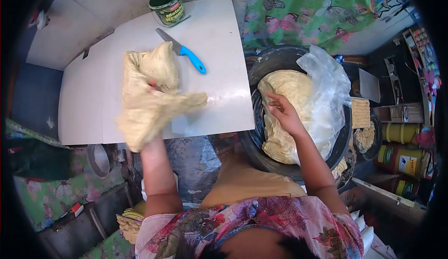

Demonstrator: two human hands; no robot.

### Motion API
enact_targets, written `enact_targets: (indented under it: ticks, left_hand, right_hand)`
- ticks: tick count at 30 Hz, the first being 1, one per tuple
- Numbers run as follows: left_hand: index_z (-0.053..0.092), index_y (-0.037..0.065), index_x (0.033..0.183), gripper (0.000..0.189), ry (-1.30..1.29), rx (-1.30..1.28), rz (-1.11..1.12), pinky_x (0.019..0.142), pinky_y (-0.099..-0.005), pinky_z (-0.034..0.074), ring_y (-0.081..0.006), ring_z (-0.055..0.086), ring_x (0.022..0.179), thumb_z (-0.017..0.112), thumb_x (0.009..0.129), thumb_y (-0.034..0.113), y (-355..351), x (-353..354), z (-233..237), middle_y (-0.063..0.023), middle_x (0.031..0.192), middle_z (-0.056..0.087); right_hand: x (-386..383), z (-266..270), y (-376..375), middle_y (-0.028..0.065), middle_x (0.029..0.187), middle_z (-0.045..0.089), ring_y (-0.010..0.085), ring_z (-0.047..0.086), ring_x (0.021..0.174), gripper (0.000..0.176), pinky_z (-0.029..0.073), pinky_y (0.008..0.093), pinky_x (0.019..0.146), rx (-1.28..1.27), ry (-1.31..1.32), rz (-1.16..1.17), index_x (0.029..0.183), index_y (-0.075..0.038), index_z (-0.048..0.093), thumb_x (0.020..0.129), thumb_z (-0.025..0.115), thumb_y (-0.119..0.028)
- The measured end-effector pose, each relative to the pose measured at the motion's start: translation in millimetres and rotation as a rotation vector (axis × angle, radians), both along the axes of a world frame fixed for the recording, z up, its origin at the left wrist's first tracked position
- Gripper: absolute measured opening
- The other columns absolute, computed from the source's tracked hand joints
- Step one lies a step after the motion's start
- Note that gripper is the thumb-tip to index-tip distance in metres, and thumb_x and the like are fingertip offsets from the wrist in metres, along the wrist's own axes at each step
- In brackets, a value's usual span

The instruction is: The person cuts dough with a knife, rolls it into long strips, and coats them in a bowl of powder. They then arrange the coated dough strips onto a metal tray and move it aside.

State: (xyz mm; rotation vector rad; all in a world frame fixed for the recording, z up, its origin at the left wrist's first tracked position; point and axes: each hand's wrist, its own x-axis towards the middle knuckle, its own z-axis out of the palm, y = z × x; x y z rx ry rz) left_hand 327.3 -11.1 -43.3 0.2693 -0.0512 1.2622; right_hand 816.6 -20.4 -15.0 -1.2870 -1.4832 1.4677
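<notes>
A big, floppy piece of pale dough (149, 105) hangs over my left hand (153, 87) above the white table. Only a bit of the fingers shows through its folds, and its lower edge is smeared by motion. My right hand (285, 114) is over the black tub (254, 119), fingers apart and holding nothing. Beneath it lies a larger mass of dough (289, 82), partly covered by a clear plastic sheet (329, 86). Close to the lifted dough rests a knife with a blue handle (192, 59), its blade pointing toward the back.
The white table (93, 105) stands against the wall. At its back edge is a green bucket (168, 9). A butterfly-print curtain (317, 7) hangs behind the tub. To the right are a bowl of pale pieces (365, 137) and several containers on shelves (401, 158).
</notes>
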Motion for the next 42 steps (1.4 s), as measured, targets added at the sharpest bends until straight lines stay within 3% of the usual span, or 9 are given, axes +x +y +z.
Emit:
enact_targets:
  ticks: [2,6,9,16,23,25,29,35,42]
  left_hand:
    - [0.035,-0.002,0.131,0.045,-0.151,-0.230,0.415,0.096,-0.0272,0.040,-0.0235,0.047,0.112,0.045,0.090,0.013,12.7,17.6,95.4,-0.0151,0.121,0.046]
    - [0.030,-0.002,0.138,0.049,-0.505,-0.048,0.038,0.100,-0.0424,0.038,-0.0304,0.045,0.116,0.039,0.093,0.014,82.6,-129.0,126.4,-0.0209,0.135,0.039]
    - [0.025,-0.001,0.142,0.049,-0.290,-0.393,0.971,0.103,-0.0486,0.033,-0.0329,0.037,0.127,0.029,0.097,0.019,109.7,-181.9,51.6,-0.0176,0.143,0.034]
    - [0.029,0.002,0.141,0.067,-0.263,0.041,0.680,0.097,-0.0474,0.038,-0.0323,0.042,0.123,0.016,0.097,0.050,-4.0,-55.8,46.6,-0.0174,0.136,0.043]
    - [0.046,0.007,0.132,0.070,-0.100,0.085,0.404,0.091,-0.0462,0.043,-0.0300,0.053,0.108,0.042,0.087,0.060,-100.6,91.8,44.7,-0.0137,0.124,0.053]
    - [0.062,-0.005,0.104,0.063,0.725,0.107,0.033,0.079,-0.0377,0.051,-0.0319,0.064,0.082,0.043,0.091,0.053,-113.3,133.0,54.0,-0.0173,0.096,0.065]
    - [0.059,-0.002,0.113,0.055,1.925,0.393,-0.798,0.080,-0.0320,0.050,-0.0231,0.063,0.095,0.059,0.086,0.046,-123.5,219.1,13.6,-0.0164,0.102,0.065]
    - [0.037,0.004,0.131,0.064,1.281,-0.491,-0.224,0.080,-0.0342,0.049,-0.0249,0.059,0.099,0.063,0.085,0.040,-165.8,308.7,-108.9,-0.0122,0.113,0.058]
    - [0.039,-0.003,0.123,0.053,1.170,-0.604,0.204,0.092,-0.0350,0.045,-0.0224,0.055,0.103,0.067,0.082,0.014,-185.3,359.3,-129.0,-0.0142,0.116,0.055]
  right_hand:
    - [6.2,9.7,-2.2,0.0072,0.120,0.050,0.0170,0.052,0.104,0.040,0.044,0.0295,0.087,0.027,-0.009,0.000,0.127,-0.006,0.050,0.088,0.057,-0.007]
    - [39.6,13.4,-0.2,0.0066,0.115,0.054,0.0161,0.054,0.097,0.038,0.044,0.0292,0.086,-0.013,-0.149,-0.087,0.126,-0.005,0.050,0.088,0.057,-0.006]
    - [69.8,4.9,-11.9,0.0076,0.116,0.055,0.0173,0.056,0.096,0.037,0.045,0.0291,0.085,0.079,-0.198,-0.222,0.125,-0.006,0.051,0.088,0.057,-0.007]
    - [189.3,-80.3,-95.9,0.0191,0.125,0.050,0.0366,0.044,0.120,0.052,0.034,0.0434,0.101,0.328,-1.057,-0.491,0.125,-0.004,0.050,0.075,0.066,-0.006]
    - [285.9,-107.0,-177.6,0.0062,0.143,0.035,0.0308,0.045,0.122,0.077,0.043,0.0519,0.092,-0.438,-1.655,-1.142,0.136,-0.026,0.040,0.068,0.075,-0.033]
    - [299.8,-114.7,-198.1,0.0107,0.137,0.039,0.0327,0.046,0.120,0.075,0.044,0.0510,0.089,-0.572,-1.456,-1.324,0.137,-0.025,0.037,0.072,0.072,-0.038]
    - [367.3,-165.6,-240.5,0.0107,0.115,0.051,0.0284,0.054,0.098,0.052,0.049,0.0472,0.072,-0.855,-0.652,-1.342,0.123,-0.017,0.045,0.080,0.064,-0.039]
    - [381.4,-155.7,-241.1,0.0059,0.101,0.057,0.0217,0.059,0.081,0.041,0.049,0.0372,0.059,-0.784,-0.474,-0.992,0.122,-0.012,0.046,0.083,0.057,-0.021]
    - [433.4,-150.0,-261.3,0.0043,0.112,0.056,0.0203,0.058,0.095,0.049,0.053,0.0348,0.071,-0.777,-0.144,-0.791,0.134,-0.016,0.041,0.090,0.058,-0.029]
